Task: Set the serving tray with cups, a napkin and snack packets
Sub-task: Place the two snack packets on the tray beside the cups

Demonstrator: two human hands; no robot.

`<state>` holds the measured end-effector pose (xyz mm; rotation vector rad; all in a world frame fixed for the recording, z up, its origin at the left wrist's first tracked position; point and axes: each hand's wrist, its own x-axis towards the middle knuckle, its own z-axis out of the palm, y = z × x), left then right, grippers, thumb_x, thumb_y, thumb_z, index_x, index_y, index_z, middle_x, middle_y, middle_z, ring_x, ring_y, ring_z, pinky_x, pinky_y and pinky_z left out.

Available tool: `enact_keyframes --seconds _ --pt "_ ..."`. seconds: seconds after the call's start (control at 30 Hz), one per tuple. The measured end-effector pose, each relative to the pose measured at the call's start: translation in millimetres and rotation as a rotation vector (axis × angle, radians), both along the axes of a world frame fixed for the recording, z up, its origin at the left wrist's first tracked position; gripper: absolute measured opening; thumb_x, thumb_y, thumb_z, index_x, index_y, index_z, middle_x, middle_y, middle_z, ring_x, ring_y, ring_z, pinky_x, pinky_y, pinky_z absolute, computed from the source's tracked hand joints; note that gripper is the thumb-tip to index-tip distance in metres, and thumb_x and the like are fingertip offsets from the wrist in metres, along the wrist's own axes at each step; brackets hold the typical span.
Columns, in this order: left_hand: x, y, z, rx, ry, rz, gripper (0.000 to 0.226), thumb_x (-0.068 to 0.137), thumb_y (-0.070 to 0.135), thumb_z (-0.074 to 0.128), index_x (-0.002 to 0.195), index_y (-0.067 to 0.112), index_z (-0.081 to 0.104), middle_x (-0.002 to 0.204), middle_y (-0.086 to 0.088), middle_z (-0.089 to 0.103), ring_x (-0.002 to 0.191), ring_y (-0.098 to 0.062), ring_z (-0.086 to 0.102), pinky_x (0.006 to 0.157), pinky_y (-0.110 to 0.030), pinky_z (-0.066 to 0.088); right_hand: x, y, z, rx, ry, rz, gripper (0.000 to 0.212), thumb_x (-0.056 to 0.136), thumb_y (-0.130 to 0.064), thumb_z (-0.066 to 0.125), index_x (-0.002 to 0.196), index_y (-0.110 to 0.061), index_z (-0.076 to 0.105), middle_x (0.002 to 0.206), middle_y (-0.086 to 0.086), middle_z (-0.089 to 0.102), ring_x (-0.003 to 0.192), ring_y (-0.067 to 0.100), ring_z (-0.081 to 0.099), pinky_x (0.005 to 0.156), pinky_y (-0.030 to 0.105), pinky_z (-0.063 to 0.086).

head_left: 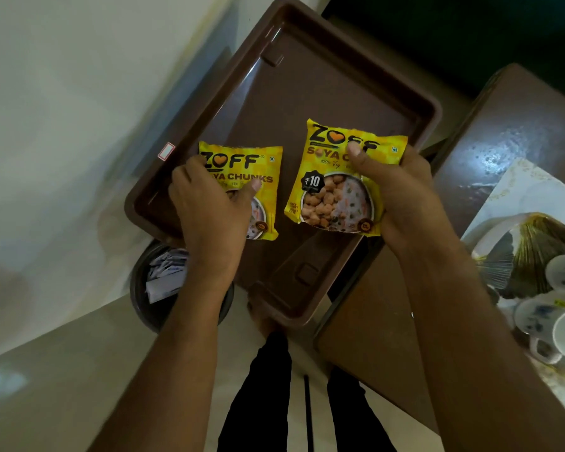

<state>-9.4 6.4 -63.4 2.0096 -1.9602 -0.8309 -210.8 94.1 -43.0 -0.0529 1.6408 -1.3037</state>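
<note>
A brown plastic serving tray (307,76) lies slanted across a brown table, overhanging its edge. I hold two yellow soya chunk packets over the tray. My left hand (209,203) grips the left packet (258,168) at its left edge, thumb across the front. My right hand (405,194) grips the right packet (327,190) at its right side, thumb on the top print. White cups (548,324) with blue pattern sit in a cluster at the far right, off the tray. Whether the packets touch the tray floor is unclear.
A dark round bin (150,305) with white paper scraps stands on the floor under my left forearm. A plate (490,236) with a gold fan-shaped object lies beside the cups on a white cloth. My legs and the pale floor are below.
</note>
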Motion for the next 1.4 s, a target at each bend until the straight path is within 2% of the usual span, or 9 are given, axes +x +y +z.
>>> enact_keyframes --seconds 0.13,0.3,0.5,0.63,0.77,0.9,1.0,1.17,1.4 --pt "-3.4 2.1 -5.2 0.028 -0.058 0.014 0.092 0.073 0.042 0.094 0.141 0.009 0.042 0.146 -0.014 0.046 0.13 -0.031 0.053 0.097 -0.033 0.043 3.6 5.1 -2.0 -0.003 0.044 0.04 0.055 0.076 -0.006 0.089 0.124 -0.005 0.062 0.108 0.006 0.082 0.094 0.024 0.081 0.075 0.039 0.067" --pt "-0.2 -4.2 -7.4 0.095 0.106 0.142 0.098 0.054 0.025 0.104 0.129 0.007 0.043 0.14 -0.013 0.049 0.114 -0.019 0.054 0.091 -0.038 0.052 0.5 14.4 -1.4 -0.007 0.037 0.038 0.036 0.077 -0.002 0.086 0.107 -0.01 0.068 0.098 0.003 0.083 0.087 0.024 0.082 0.07 0.041 0.067" --pt "-1.7 -5.2 -11.5 0.382 0.383 0.368 0.055 0.06 0.0 0.097 0.109 0.006 0.073 0.101 -0.006 0.081 0.087 -0.024 0.08 0.083 -0.05 0.067 -5.8 31.0 4.4 -0.035 -0.021 0.037 0.042 0.074 -0.023 0.088 0.109 -0.007 0.073 0.101 0.007 0.083 0.092 0.025 0.081 0.076 0.04 0.067" --pt "-4.6 0.2 -1.1 0.348 0.371 0.283 0.056 0.064 0.004 0.097 0.113 0.01 0.071 0.106 -0.004 0.08 0.095 -0.025 0.078 0.091 -0.051 0.064 -15.1 47.3 7.2 -0.026 -0.053 0.023 0.03 0.077 -0.017 0.089 0.102 -0.003 0.078 0.097 0.012 0.083 0.09 0.029 0.081 0.079 0.045 0.067" --pt "-9.4 2.0 27.7 0.251 0.478 0.181 0.054 0.067 0.001 0.094 0.112 0.015 0.07 0.108 -0.001 0.079 0.096 -0.018 0.079 0.091 -0.048 0.065 -32.6 70.7 7.4 -0.002 0.002 0.017 0.019 0.072 -0.012 0.092 0.082 -0.015 0.077 0.094 0.012 0.083 0.087 0.031 0.081 0.081 0.052 0.066" --pt "-23.7 4.3 56.8 0.282 0.65 0.105 0.047 0.075 0.008 0.091 0.118 0.01 0.073 0.112 -0.006 0.081 0.102 -0.025 0.08 0.094 -0.053 0.064 -51.5 98.7 15.2 -0.005 0.017 -0.024 0.034 0.068 -0.01 0.093 0.098 -0.007 0.076 0.095 0.013 0.083 0.086 0.034 0.081 0.082 0.056 0.065" --pt "-48.9 17.1 73.1 0.394 0.761 0.024 0.034 0.085 0.02 0.085 0.118 0.02 0.076 0.118 -0.002 0.081 0.108 -0.025 0.078 0.098 -0.055 0.061 -66.0 122.7 23.7 -0.001 0.015 -0.084 0.052 0.068 -0.015 0.094 0.113 0.002 0.071 0.101 0.017 0.081 0.09 0.037 0.08 0.085 0.06 0.063" --pt "-108.0 64.2 82.4 0.532 0.811 -0.121 0.024 0.075 0.027 0.087 0.099 0.026 0.083 0.11 -0.002 0.083 0.102 -0.026 0.08 0.086 -0.049 0.066 -96.9 173.1 39.4 -0.049 0.04 -0.153 0.036 0.074 -0.011 0.089 0.106 -0.003 0.076 0.098 0.013 0.082 0.09 0.033 0.081 0.082 0.053 0.065" --pt "-173.5 133.1 73.0 0.669 0.766 -0.222 0.02 0.067 0.024 0.09 0.086 0.024 0.084 0.1 -0.005 0.084 0.095 -0.026 0.082 0.078 -0.043 0.067 -143.6 256.8 51.7 -0.117 0.015 -0.314 0.039 0.075 -0.005 0.085 0.112 -0.004 0.074 0.103 0.015 0.082 0.094 0.034 0.08 0.075 0.044 0.066"
